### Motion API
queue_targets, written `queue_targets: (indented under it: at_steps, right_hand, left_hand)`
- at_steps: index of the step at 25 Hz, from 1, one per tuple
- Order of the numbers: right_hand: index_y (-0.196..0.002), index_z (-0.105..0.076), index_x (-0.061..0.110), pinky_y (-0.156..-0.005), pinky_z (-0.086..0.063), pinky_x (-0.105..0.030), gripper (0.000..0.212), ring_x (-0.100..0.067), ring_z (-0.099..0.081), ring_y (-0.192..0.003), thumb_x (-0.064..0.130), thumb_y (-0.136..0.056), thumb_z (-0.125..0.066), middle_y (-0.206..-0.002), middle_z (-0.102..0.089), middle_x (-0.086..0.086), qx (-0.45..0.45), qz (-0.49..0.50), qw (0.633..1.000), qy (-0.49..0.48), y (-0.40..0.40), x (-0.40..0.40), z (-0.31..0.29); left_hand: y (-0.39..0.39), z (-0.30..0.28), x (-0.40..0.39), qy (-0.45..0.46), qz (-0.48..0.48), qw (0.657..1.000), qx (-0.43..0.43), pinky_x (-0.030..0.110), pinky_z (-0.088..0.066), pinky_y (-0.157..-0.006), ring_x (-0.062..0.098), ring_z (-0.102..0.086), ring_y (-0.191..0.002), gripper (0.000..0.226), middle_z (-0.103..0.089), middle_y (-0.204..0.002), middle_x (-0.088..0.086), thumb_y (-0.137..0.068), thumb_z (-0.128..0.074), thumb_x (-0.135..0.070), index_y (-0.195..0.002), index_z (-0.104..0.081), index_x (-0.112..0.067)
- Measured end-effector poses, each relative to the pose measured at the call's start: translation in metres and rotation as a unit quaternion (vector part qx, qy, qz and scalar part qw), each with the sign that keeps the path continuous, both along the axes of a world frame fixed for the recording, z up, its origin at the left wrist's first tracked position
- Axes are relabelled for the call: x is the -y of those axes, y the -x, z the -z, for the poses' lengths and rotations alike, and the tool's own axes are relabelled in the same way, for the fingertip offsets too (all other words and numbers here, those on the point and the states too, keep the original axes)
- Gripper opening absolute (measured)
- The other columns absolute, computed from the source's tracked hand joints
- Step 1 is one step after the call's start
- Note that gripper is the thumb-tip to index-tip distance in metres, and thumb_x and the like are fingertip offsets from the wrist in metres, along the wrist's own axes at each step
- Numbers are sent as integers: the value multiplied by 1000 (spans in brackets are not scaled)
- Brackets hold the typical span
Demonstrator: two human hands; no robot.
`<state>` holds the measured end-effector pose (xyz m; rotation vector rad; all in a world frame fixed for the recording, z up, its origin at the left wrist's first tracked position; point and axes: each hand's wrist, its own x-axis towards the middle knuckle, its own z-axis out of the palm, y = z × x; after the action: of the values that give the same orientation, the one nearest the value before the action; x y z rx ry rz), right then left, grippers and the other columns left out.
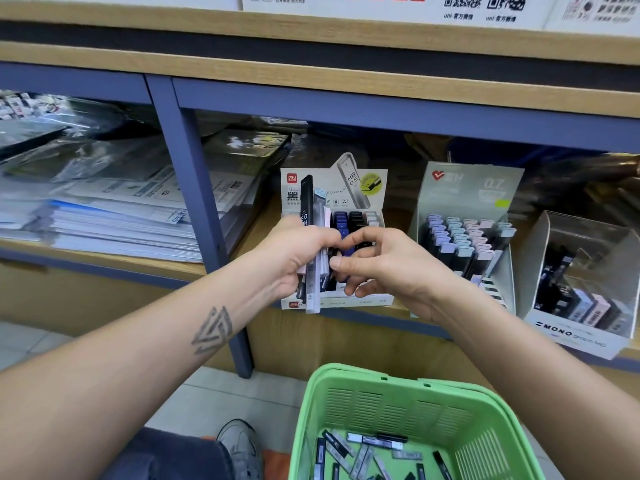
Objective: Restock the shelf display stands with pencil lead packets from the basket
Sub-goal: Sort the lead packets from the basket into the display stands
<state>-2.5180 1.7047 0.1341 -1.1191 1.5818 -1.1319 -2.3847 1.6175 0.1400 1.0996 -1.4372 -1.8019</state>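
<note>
Left hand (294,258) grips a bunch of pencil lead packets (313,237) upright, fingers curled round them, in front of the white display stand (375,188) on the shelf (249,237). Right hand (384,268) just beside it, thumb and fingers curled toward the bunch, thumb tip touching a packet; cannot tell if it pinches one. More loose packets (367,448) lie in the green basket (381,400) below; grey stand (464,188) and clear MONO stand (581,271) sit to the right on the shelf.
</note>
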Motion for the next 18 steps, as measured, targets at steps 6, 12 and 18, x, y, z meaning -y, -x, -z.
queue_targets:
  at_steps: [6,12,18]
  right_hand:
    - [-111,-55,5,-59,-60,-30,27,-33,-75,-74,8,-90,-73,-87,-74,-26,104,4,994,-33,-10,-2,6]
    - [-127,-55,12,-72,-62,-36,48,-39,-75,-80,-9,-86,-70,-89,-75,-23,56,-34,998,11,6,-16,-1]
    - [-127,-65,16,-67,-62,-35,51,-45,-73,-81,-11,-83,-71,-83,-67,-19,43,-12,995,85,53,-47,-20]
  left_hand:
    - [4,-2,-4,-11,-30,999,-25,56,-58,-67,33,-66,-63,19,-64,-73,21,-82,-63,9,-100,-66,5]
    - [11,-9,3,22,-64,998,-6,35,-57,-51,27,-63,-52,22,-62,-65,20,-79,-57,11,-100,-63,9]
    - [40,-22,-13,44,2,999,13,25,-46,-48,20,-56,-46,12,-60,-61,14,-77,-60,7,-88,-61,4]
